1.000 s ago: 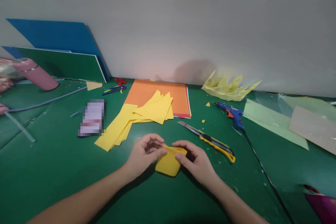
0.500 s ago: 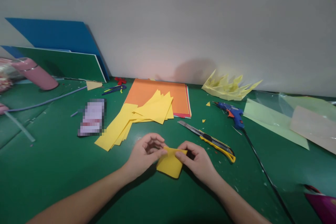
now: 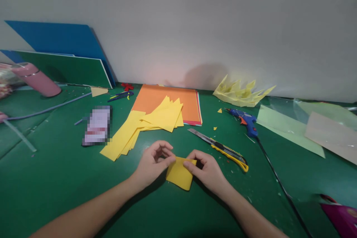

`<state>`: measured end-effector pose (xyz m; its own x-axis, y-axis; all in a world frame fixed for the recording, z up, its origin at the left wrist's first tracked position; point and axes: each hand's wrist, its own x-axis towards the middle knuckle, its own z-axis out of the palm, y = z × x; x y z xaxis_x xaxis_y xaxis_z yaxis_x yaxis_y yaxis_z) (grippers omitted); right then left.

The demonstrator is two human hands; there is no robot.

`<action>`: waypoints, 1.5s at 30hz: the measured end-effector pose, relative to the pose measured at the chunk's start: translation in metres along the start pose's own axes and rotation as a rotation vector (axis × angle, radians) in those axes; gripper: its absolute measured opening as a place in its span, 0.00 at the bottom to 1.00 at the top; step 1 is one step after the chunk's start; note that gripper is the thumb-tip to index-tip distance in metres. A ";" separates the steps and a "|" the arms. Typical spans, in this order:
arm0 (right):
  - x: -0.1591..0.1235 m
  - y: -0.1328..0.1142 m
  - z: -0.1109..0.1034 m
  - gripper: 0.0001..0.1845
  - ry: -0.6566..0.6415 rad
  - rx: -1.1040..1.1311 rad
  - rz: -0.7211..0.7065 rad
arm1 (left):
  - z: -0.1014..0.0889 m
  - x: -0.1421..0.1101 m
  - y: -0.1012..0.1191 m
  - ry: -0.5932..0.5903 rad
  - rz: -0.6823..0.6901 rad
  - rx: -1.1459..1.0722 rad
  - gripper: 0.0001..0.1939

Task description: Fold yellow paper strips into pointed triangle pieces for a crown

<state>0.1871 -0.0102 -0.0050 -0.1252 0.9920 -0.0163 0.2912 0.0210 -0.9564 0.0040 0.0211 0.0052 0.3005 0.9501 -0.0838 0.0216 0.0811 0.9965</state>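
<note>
Between my hands is a small folded piece of yellow paper [image 3: 180,176], tilted above the green table [image 3: 145,212]. My left hand [image 3: 156,161] pinches its upper left corner with thumb and fingertips. On the upper right edge, my right hand [image 3: 205,167] grips it, thumb in front and fingers behind. Just beyond lie overlapping yellow paper strips [image 3: 122,137], some with pointed ends, partly over a stack of coloured paper [image 3: 170,98] with orange on top. A yellow utility knife [image 3: 220,148] with its blade out lies right of my right hand.
A blue glue gun [image 3: 245,117] with a black cord lies at right, near a spiky pale yellow paper piece [image 3: 242,95]. Green paper [image 3: 287,130] is further right. At left are a phone [image 3: 97,124], a pink bottle [image 3: 39,80] and leaning boards [image 3: 67,68].
Both hands keep their hold on the folded yellow paper, almost still. The whole view has shifted very slightly; nothing on the table has been moved.
</note>
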 end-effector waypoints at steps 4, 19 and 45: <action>0.000 -0.001 0.000 0.12 -0.014 -0.025 0.004 | 0.000 0.000 0.000 0.019 -0.045 -0.028 0.15; 0.001 -0.002 -0.005 0.17 -0.031 0.060 0.032 | 0.001 0.001 0.005 0.057 -0.038 -0.072 0.15; 0.003 -0.004 -0.005 0.23 0.029 0.254 0.173 | -0.003 0.000 0.007 0.074 -0.014 -0.072 0.15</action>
<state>0.1904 -0.0069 0.0002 -0.0661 0.9813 -0.1806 0.0595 -0.1768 -0.9825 0.0016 0.0225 0.0122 0.2294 0.9681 -0.1005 -0.0445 0.1136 0.9925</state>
